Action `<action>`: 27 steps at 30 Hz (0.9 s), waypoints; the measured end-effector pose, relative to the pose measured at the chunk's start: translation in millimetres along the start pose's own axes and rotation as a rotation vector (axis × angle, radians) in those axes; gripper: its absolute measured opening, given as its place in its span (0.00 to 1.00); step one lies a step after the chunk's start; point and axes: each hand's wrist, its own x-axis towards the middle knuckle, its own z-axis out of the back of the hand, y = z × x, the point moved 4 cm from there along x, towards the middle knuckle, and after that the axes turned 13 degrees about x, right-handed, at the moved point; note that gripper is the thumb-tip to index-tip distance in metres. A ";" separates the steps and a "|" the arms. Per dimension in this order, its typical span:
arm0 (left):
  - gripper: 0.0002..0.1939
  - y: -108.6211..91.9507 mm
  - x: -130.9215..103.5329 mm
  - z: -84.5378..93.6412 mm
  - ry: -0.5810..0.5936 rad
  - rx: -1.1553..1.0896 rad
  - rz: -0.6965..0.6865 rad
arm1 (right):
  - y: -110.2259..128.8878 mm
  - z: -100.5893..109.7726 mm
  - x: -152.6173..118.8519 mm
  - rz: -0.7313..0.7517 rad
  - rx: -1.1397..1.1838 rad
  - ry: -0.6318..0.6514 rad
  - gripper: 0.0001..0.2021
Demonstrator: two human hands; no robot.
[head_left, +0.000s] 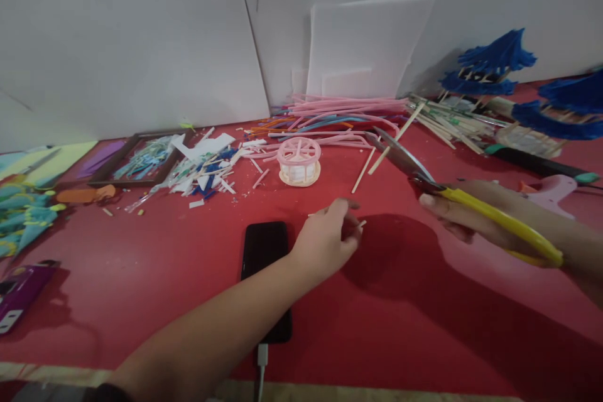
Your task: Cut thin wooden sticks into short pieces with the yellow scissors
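My left hand (325, 240) is closed low over the red table, its fingers pinching a short thin wooden stick (362, 224). One end of the stick shows past the fingertips; the middle is hidden. In my right hand (471, 204) is a pair of scissors (502, 217) with yellow handles, blades pointing up and left, slightly apart. Beyond my left hand stands a small round model (300, 160) with a pink spoked ring on top, pink posts and a pale base. Two loose wooden sticks (362, 171) lie to the right of it.
A black phone (264, 245) with a white cable lies under my left forearm. Paper scraps (207, 166) and a brown frame (125, 160) are at left. Behind lie pink pipe-like strips (348, 105) and a stick bundle (447, 122). Blue-roofed models (494, 53) stand at right.
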 end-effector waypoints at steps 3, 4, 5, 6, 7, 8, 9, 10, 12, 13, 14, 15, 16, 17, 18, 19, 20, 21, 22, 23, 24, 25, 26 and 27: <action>0.22 -1.9 -1.4 3.9 -0.095 0.081 -0.026 | 4.7 0.6 6.2 -0.011 0.045 -0.048 0.35; 0.27 -2.4 -1.5 7.9 -0.166 0.039 -0.027 | 5.3 -0.7 7.9 -0.006 0.037 -0.062 0.36; 0.30 -2.5 -1.3 12.3 -0.240 -0.031 -0.023 | 5.5 -2.2 8.9 -0.003 0.029 -0.081 0.37; 0.31 -1.9 -0.7 16.4 -0.299 -0.123 -0.009 | 5.5 -3.9 9.0 0.002 0.016 -0.100 0.38; 0.28 -0.8 0.4 19.6 -0.337 -0.226 0.012 | 5.5 -5.8 8.3 0.008 0.002 -0.115 0.38; 0.24 0.3 1.9 21.4 -0.346 -0.328 0.037 | 5.5 -8.1 7.0 0.015 -0.014 -0.121 0.38; 0.20 1.2 3.7 21.8 -0.330 -0.420 0.065 | 5.3 -10.6 5.4 0.019 -0.027 -0.116 0.37; 0.18 1.8 5.4 21.1 -0.295 -0.498 0.092 | 4.8 -13.3 3.7 0.019 -0.036 -0.102 0.37; 0.16 2.0 8.0 18.0 -0.212 -0.616 0.135 | 2.5 -18.8 1.1 0.008 -0.048 -0.060 0.35; 0.16 2.0 8.7 16.5 -0.182 -0.664 0.150 | 1.1 -21.3 0.3 0.004 -0.054 -0.044 0.35; 0.17 2.2 9.0 15.4 -0.166 -0.709 0.162 | -0.3 -23.3 -0.2 0.006 -0.064 -0.036 0.34; 0.17 2.5 9.2 14.7 -0.162 -0.746 0.172 | -1.4 -24.9 -0.5 0.015 -0.076 -0.037 0.33; 0.18 2.9 9.2 14.4 -0.165 -0.770 0.178 | -2.3 -26.3 -0.7 0.029 -0.091 -0.042 0.32; 0.18 3.2 9.2 14.3 -0.170 -0.780 0.178 | -3.1 -27.6 -1.0 0.045 -0.106 -0.048 0.31; 0.17 3.3 8.9 14.5 -0.174 -0.780 0.173 | -3.8 -28.9 -1.3 0.057 -0.121 -0.052 0.30; 0.16 3.1 8.5 14.6 -0.174 -0.774 0.164 | -4.4 -29.9 -1.7 0.067 -0.140 -0.058 0.29; 0.15 2.7 7.9 14.8 -0.172 -0.764 0.153 | -4.7 -30.6 -2.1 0.077 -0.156 -0.068 0.28; 0.14 2.1 7.0 15.1 -0.174 -0.755 0.141 | -4.9 -30.9 -2.6 0.087 -0.168 -0.080 0.27; 0.13 1.3 5.9 15.5 -0.176 -0.747 0.126 | -4.8 -30.9 -3.1 0.097 -0.177 -0.092 0.26; 0.11 0.1 4.8 15.9 -0.180 -0.736 0.107 | -4.4 -30.8 -3.4 0.107 -0.180 -0.099 0.25; 0.09 -1.2 3.6 16.4 -0.185 -0.719 0.084 | -3.8 -30.7 -3.6 0.112 -0.176 -0.097 0.25; 0.07 -2.6 2.6 17.0 -0.193 -0.697 0.057 | -3.0 -30.6 -3.6 0.111 -0.169 -0.087 0.25; 0.05 -4.0 1.8 17.5 -0.201 -0.675 0.032 | -2.2 -30.6 -3.6 0.102 -0.160 -0.071 0.24; 0.04 -5.1 1.2 17.7 -0.206 -0.657 0.010 | -1.1 -30.7 -3.6 0.088 -0.156 -0.055 0.24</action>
